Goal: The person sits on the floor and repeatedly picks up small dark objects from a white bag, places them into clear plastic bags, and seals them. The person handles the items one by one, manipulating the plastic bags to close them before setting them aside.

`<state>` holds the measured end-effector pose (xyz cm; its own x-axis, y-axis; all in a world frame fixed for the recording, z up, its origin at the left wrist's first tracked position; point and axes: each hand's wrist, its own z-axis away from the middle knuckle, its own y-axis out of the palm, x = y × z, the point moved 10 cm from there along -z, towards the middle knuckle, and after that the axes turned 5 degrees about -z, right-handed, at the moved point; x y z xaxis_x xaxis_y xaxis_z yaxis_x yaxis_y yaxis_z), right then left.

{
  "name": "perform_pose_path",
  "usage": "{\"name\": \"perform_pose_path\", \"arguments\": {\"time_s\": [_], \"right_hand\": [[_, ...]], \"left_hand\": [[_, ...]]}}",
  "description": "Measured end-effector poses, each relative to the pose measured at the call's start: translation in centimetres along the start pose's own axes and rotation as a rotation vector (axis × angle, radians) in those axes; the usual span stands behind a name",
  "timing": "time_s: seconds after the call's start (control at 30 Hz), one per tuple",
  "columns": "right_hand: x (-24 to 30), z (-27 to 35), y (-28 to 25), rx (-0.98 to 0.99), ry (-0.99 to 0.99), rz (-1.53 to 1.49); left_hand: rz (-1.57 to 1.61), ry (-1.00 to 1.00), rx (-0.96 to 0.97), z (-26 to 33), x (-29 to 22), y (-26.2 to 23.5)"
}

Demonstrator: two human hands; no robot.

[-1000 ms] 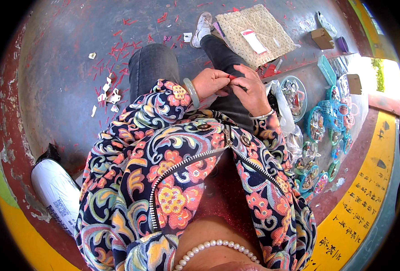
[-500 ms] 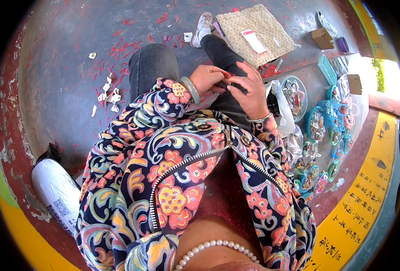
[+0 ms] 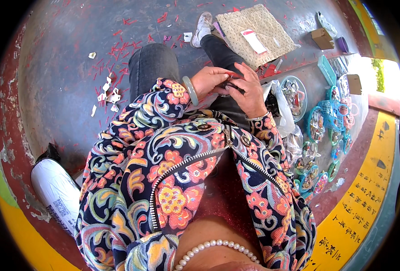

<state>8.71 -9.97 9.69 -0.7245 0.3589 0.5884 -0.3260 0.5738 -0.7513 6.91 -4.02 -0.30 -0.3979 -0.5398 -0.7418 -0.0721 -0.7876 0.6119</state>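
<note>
The small red-and-dark object (image 3: 230,80) pinched between the two hands is mostly covered by fingers (image 3: 247,77), so its kind cannot be told. The shiny contents of the teal plastic baskets (image 3: 333,110) are too small to make out. The white printed sack (image 3: 55,192) is partly hidden behind the patterned floral sleeve (image 3: 118,180).

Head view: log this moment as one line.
left hand: pinching small red piece | right hand: on same piece, over lap | beside: teal baskets, white sack | floor: red scraps

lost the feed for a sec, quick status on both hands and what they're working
Left hand and right hand together over the lap, pinching a small red piece. What they grip beyond it is hidden. Nothing blocking them.
</note>
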Motion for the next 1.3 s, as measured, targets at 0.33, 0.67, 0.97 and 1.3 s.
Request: {"name": "perform_pose_path", "arguments": {"time_s": [0.33, 0.67, 0.97, 1.3], "right_hand": [[-1.3, 0.3, 0.5, 0.052, 0.034, -0.065], [-0.5, 0.1, -1.6, -0.155, 0.077, -0.058], [-0.5, 0.0, -1.4, -0.137, 0.019, -0.026], [-0.4, 0.1, -0.9, -0.1, 0.009, -0.041]], "left_hand": [[-0.055, 0.029, 0.013, -0.2, 0.2, 0.0], [0.006, 0.069, -0.166, -0.4, -0.3, -2.0], [-0.018, 0.032, -0.101, 0.0, -0.6, -1.0], [0.014, 0.036, -0.087, 0.0, -0.5, -0.8]]}}
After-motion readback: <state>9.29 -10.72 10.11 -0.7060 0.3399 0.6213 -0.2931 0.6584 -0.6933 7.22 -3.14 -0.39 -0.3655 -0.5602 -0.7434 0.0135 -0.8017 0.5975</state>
